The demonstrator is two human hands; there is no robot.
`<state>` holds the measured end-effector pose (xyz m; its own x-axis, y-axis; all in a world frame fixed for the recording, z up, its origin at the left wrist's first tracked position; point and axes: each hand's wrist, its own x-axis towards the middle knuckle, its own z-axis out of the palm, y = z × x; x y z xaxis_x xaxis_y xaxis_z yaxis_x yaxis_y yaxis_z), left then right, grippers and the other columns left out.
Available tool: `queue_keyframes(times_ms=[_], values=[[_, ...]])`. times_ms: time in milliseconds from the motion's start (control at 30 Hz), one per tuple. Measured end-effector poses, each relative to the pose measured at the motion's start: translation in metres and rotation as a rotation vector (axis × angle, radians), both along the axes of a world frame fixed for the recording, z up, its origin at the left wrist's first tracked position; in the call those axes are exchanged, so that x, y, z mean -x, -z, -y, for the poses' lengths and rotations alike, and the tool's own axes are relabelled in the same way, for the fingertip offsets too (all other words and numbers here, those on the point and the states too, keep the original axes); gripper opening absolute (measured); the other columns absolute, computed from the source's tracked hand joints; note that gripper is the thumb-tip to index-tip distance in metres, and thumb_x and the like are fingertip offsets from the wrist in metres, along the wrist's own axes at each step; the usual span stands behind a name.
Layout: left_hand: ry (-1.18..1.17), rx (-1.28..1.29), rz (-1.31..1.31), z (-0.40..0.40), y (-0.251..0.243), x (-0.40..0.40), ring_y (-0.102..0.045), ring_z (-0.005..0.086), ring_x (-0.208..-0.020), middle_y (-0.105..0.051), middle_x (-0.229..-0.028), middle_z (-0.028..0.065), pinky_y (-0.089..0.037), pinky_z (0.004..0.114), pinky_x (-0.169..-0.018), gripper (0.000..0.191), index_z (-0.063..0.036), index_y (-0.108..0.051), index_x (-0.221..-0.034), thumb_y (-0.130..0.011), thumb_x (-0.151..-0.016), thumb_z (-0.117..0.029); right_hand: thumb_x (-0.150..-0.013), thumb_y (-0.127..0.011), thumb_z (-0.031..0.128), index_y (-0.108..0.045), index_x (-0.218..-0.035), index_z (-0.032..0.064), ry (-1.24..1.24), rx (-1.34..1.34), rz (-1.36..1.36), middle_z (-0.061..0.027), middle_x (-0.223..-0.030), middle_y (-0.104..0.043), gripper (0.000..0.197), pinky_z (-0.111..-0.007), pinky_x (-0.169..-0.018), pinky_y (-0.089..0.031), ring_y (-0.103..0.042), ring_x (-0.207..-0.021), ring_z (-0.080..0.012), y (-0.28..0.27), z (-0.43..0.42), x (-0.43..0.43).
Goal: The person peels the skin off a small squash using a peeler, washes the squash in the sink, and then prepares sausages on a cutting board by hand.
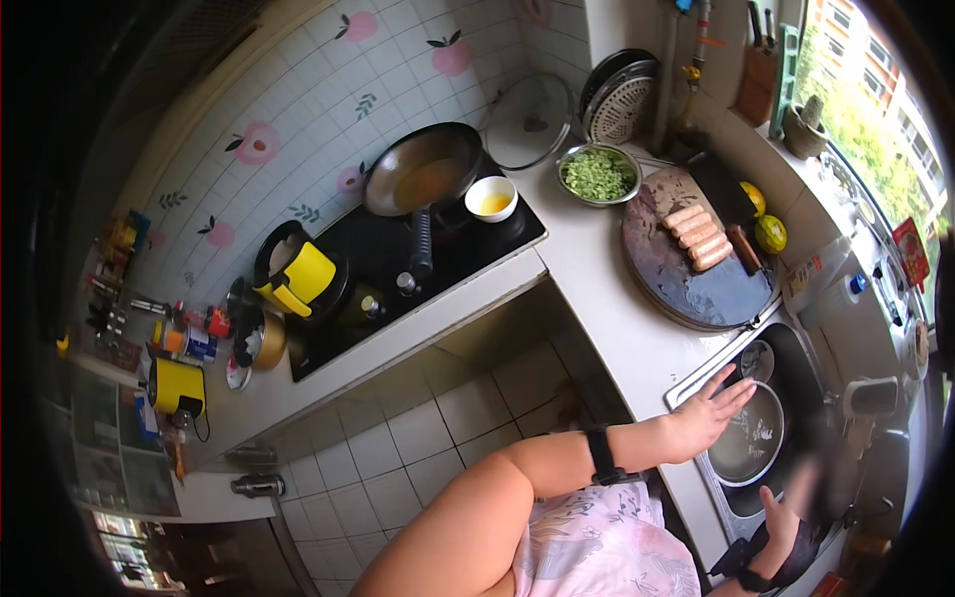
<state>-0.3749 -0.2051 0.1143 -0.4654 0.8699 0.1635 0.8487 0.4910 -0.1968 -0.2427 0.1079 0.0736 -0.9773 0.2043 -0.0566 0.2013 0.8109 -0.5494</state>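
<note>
My left hand (712, 414) is spread with nothing in it, over the near edge of the sink (809, 380), beside a round metal bowl (746, 440) with water in it. Lower down, my right hand (782, 519) is raised by the sink, partly blurred, its fingers apart. A smaller bowl (756, 361) sits behind the large one. Several sausages (700, 235) lie in a row on the round chopping board (656, 272), next to a cleaver (720, 186) with a wooden handle.
A steel bowl of chopped greens (599, 174) stands left of the board. On the black cooktop (477, 250) are a wok (425, 175), a white bowl with egg (492, 199) and a yellow-handled pot (295, 272). Bottles (817, 276) stand behind the sink; a knife block (757, 86) is near the window.
</note>
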Motion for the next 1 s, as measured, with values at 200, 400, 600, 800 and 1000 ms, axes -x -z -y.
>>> queue_keyframes(times_ms=[200, 400, 600, 800, 1000], values=[[-0.157, -0.148, 1.009, 0.132, -0.018, -0.018, -0.050, 0.0385, -0.110, -0.049, -0.118, 0.0259, -0.044, 0.040, -0.092, 0.067, 0.0069, -0.040, -0.129, -0.062, -0.082, -0.035, -0.081, -0.066, 0.014, -0.043, -0.133, 0.0035, -0.114, 0.128, 0.274, -0.0196, -0.138, -0.042, 0.059, -0.037, -0.102, -0.036, -0.043, -0.126, -0.0289, -0.025, 0.076, -0.002], [-0.401, -0.290, 1.041, 0.222, -0.005, -0.061, -0.038, 0.0408, -0.127, -0.031, -0.140, 0.0309, -0.034, 0.041, -0.105, 0.071, -0.0041, -0.032, -0.140, -0.061, -0.083, -0.034, -0.078, -0.067, 0.013, -0.050, -0.122, -0.0014, -0.179, 0.112, 0.252, -0.0183, -0.111, -0.057, 0.049, -0.037, -0.084, -0.046, -0.057, -0.095, -0.0299, -0.010, 0.118, 0.004], [-0.448, -0.407, 1.037, 0.303, -0.001, -0.096, -0.033, 0.0348, -0.133, -0.037, -0.142, 0.0207, -0.020, 0.049, -0.111, 0.039, -0.0052, -0.063, -0.115, -0.047, -0.092, -0.032, -0.080, -0.068, 0.015, -0.053, -0.120, -0.0003, -0.307, 0.039, 0.241, -0.0190, -0.109, -0.059, 0.046, -0.036, -0.082, -0.047, -0.059, -0.095, -0.0308, -0.020, 0.232, 0.014], [-0.579, -0.414, 1.217, 0.379, -0.011, -0.111, -0.020, 0.0362, -0.138, -0.024, -0.147, 0.0254, -0.019, 0.046, -0.111, 0.062, -0.0100, -0.043, -0.137, -0.048, -0.091, -0.051, -0.081, -0.068, 0.018, -0.052, -0.123, 0.0018, -0.397, 0.247, 0.244, -0.0154, -0.116, -0.059, 0.047, -0.036, -0.086, -0.048, -0.060, -0.100, -0.0281, -0.031, 0.339, 0.008], [-0.424, -0.037, 1.183, 0.417, 0.010, -0.090, -0.043, 0.0386, -0.124, -0.040, -0.135, 0.0283, -0.036, 0.038, -0.103, 0.077, 0.0072, -0.037, -0.133, -0.061, -0.084, -0.046, -0.082, -0.064, 0.024, -0.053, -0.120, 0.0002, -0.365, 0.113, 0.234, -0.0180, -0.115, -0.058, 0.047, -0.037, -0.087, -0.048, -0.057, -0.103, -0.0334, -0.039, 0.390, -0.021]])
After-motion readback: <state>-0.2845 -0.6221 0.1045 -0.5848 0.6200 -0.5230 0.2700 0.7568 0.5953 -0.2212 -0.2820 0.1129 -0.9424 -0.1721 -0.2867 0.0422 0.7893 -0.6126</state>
